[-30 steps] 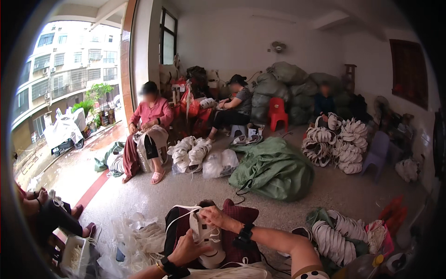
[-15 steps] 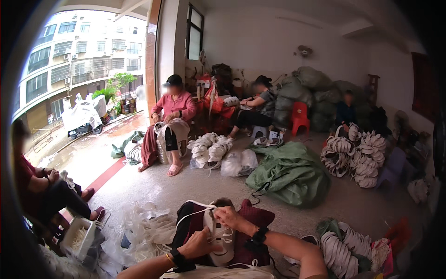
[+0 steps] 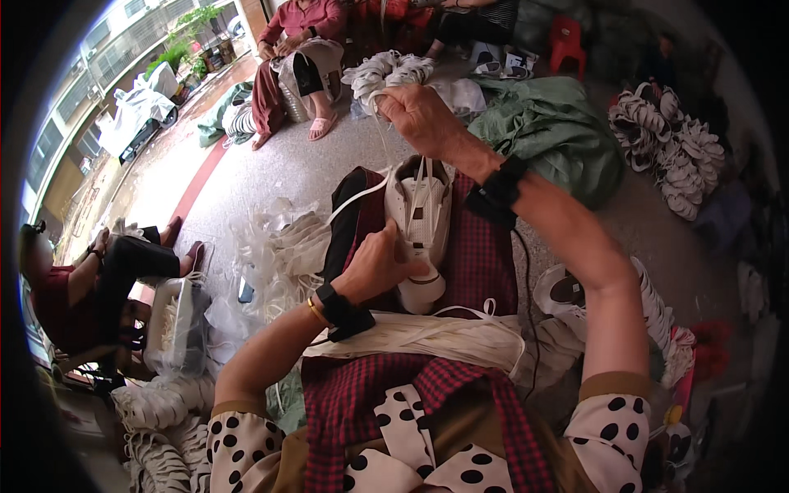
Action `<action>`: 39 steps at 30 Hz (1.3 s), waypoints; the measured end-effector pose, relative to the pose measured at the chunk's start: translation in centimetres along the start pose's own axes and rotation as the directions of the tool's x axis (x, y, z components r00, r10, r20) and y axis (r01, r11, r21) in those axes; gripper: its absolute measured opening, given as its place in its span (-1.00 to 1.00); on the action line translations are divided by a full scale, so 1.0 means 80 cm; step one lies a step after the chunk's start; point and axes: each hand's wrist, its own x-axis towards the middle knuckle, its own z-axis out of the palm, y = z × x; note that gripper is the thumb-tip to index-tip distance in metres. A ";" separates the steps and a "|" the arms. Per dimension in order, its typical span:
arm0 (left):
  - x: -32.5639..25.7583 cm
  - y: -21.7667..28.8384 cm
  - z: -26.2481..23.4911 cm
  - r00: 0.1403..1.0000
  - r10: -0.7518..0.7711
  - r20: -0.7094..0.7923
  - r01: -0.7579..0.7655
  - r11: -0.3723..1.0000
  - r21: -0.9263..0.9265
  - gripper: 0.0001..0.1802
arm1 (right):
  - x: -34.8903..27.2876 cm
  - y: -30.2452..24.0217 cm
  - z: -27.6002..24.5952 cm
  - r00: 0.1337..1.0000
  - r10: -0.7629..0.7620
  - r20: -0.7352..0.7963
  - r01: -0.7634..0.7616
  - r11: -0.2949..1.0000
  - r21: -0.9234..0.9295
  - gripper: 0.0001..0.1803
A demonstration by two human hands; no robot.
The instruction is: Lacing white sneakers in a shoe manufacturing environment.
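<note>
White shoe [image 3: 421, 230] lies lengthwise, toe toward the person.

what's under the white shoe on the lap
The white shoe rests on a red checked cloth and a black cloth. The left hand grips its side; the sole and lap beneath are covered.

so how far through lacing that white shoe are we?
Partly done: white laces already cross the lower eyelets of the white shoe on the lap. In hand: the left hand steadies the shoe while the right hand pulls the lace up taut. Left: the ends are not tied, and a bundle of loose laces lies across the lap.
</note>
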 end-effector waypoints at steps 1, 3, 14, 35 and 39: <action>-0.002 0.001 -0.002 1.000 0.010 0.024 -0.010 1.000 -0.006 -0.36 | -0.006 0.004 0.000 1.000 0.000 0.003 0.000 1.000 -0.003 -0.73; -0.008 0.004 -0.009 0.999 0.025 0.045 -0.024 1.000 -0.016 -0.35 | -0.020 0.013 -0.006 0.999 -0.036 0.012 0.036 0.999 0.001 -0.67; -0.012 0.005 -0.008 0.968 0.226 -0.111 -0.241 0.959 -0.149 -0.80 | -0.072 -0.072 -0.048 0.863 0.410 0.297 -0.477 0.461 0.748 -0.64; -0.017 -0.004 -0.018 0.986 0.160 -0.053 -0.168 0.962 -0.215 -0.81 | -0.038 -0.127 -0.085 0.905 0.324 0.275 -0.374 0.301 0.877 -0.65; 0.001 0.003 -0.016 0.998 0.052 -0.046 -0.058 0.986 -0.154 -0.82 | -0.041 -0.142 -0.093 0.922 0.266 0.280 -0.353 0.287 0.890 -0.66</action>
